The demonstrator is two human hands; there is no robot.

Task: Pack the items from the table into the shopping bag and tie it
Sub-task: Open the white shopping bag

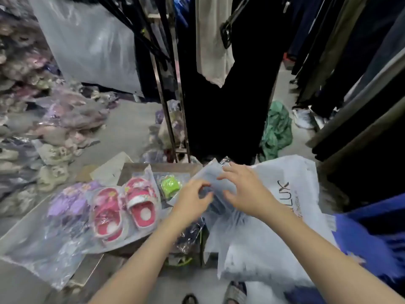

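— Where is the shopping bag (274, 207)?
— On the right of the tabletop (140, 166), white and crumpled, its mouth between both hands.
— And each grip?
— The left hand (192, 200) and right hand (243, 189) curl loosely on the plastic; blur hides whether they pinch it.
— What remains?
— Pink slippers (125, 207) and a green packet (171, 185), wrapped, just left.

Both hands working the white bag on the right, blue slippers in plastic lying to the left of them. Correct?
Not quite: the slippers are pink and red, not blue, as the head view shows. The left hand and right hand are indeed at the white bag on the right.
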